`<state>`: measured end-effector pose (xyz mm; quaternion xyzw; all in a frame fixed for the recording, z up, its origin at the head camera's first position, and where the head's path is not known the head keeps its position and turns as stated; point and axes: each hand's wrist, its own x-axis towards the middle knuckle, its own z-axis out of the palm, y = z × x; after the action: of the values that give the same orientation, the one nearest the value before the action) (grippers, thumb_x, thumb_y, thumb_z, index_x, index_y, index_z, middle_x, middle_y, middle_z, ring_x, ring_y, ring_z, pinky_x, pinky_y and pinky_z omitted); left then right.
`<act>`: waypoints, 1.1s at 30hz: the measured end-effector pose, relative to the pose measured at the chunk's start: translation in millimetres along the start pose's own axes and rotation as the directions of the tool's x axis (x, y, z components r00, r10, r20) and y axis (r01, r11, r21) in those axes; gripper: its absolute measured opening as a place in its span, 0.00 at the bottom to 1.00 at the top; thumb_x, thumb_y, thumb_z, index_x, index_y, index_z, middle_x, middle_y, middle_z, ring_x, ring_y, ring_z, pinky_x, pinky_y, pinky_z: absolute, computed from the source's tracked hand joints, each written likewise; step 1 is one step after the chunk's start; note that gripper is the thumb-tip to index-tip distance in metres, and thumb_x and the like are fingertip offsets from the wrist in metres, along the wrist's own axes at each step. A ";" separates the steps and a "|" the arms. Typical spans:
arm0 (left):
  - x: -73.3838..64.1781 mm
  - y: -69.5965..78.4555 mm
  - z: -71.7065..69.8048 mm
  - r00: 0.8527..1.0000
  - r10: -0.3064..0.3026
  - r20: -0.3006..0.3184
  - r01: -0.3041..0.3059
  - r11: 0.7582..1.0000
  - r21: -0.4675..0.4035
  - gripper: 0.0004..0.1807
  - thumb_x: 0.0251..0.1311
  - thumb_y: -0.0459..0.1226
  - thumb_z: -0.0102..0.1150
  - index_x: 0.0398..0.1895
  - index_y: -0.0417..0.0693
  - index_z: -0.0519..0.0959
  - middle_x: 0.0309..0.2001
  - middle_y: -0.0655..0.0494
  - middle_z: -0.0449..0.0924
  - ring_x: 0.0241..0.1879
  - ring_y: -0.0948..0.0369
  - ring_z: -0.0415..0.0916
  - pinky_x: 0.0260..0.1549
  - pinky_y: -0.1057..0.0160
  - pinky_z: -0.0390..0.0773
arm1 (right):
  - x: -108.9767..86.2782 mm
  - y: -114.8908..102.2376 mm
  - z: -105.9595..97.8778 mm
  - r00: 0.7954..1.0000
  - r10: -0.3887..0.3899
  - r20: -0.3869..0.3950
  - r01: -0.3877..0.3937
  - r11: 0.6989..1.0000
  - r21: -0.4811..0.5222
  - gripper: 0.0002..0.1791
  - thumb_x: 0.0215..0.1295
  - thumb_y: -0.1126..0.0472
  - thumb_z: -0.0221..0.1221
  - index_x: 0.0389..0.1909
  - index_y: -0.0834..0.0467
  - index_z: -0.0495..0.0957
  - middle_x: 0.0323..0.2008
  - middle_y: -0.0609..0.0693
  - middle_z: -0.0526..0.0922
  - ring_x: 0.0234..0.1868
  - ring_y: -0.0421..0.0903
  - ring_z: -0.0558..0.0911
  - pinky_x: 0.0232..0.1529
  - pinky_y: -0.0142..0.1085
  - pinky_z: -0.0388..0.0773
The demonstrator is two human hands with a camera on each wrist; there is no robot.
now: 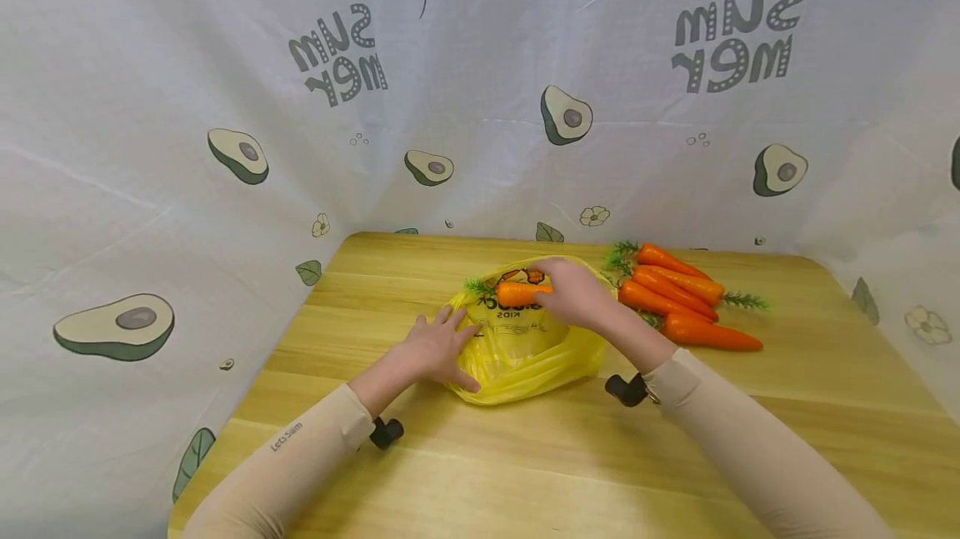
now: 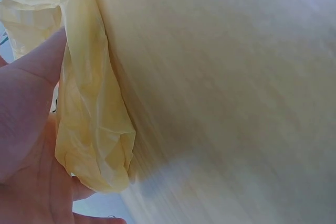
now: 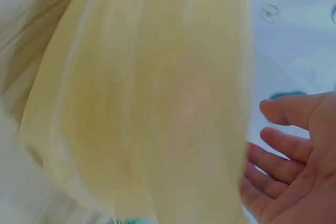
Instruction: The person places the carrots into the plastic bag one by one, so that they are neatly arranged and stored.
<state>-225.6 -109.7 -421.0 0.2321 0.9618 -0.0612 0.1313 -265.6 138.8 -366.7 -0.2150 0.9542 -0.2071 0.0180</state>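
Note:
A yellow plastic bag [image 1: 525, 368] lies on the wooden table with its mouth spread wide and dark print inside. My left hand [image 1: 431, 347] rests on its left rim, fingers and thumb splayed straight; in the left wrist view the yellow film [image 2: 94, 108] hangs over the thumb and palm. One orange carrot [image 1: 516, 295] with a green leafy top lies across the bag's mouth, leaves to the left. Over its right end is my right hand [image 1: 573, 293], thumb overlapping it. From the right wrist view, the right-hand fingers [image 3: 283, 145] are apart beside the bag [image 3: 147, 98], with nothing visible between them.
Several more carrots [image 1: 671, 297] with green tops lie in a loose pile right of the bag. Behind the table [image 1: 465, 472] hangs a pale curtain [image 1: 480, 106] printed with avocados. A small black camera [image 1: 626, 390] is strapped at the right wrist.

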 end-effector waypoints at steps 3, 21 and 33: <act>-0.6 0.4 -0.8 1.000 -0.001 0.004 0.001 1.000 -0.008 0.59 0.46 0.74 0.64 0.80 0.60 0.58 0.81 0.49 0.49 0.80 0.46 0.45 0.68 0.34 0.61 | -9.5 6.0 -12.8 1.000 0.005 -0.013 -0.005 0.999 0.037 0.28 0.70 0.60 0.61 0.69 0.60 0.71 0.65 0.61 0.76 0.64 0.61 0.77 0.56 0.54 0.77; -0.2 -1.2 2.1 0.999 0.035 -0.019 -0.035 0.998 -0.048 0.58 0.46 0.72 0.65 0.78 0.56 0.61 0.80 0.47 0.50 0.79 0.44 0.47 0.66 0.35 0.64 | -68.2 56.0 -59.0 0.995 0.080 -0.051 -0.074 0.991 0.109 0.28 0.71 0.55 0.61 0.69 0.58 0.72 0.62 0.63 0.78 0.61 0.62 0.77 0.51 0.55 0.79; 0.3 -3.1 1.5 0.999 0.037 -0.016 -0.038 0.996 -0.075 0.59 0.46 0.71 0.66 0.79 0.55 0.60 0.80 0.46 0.50 0.79 0.44 0.47 0.67 0.36 0.63 | -96.0 88.5 -68.7 0.993 0.108 -0.048 -0.103 0.989 0.103 0.35 0.70 0.43 0.61 0.69 0.60 0.71 0.62 0.66 0.78 0.59 0.65 0.79 0.56 0.61 0.75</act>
<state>-227.0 -112.5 -422.3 0.2455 0.9599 -0.0208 0.1340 -222.7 278.2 -344.9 -0.1574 0.9529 -0.2590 0.0140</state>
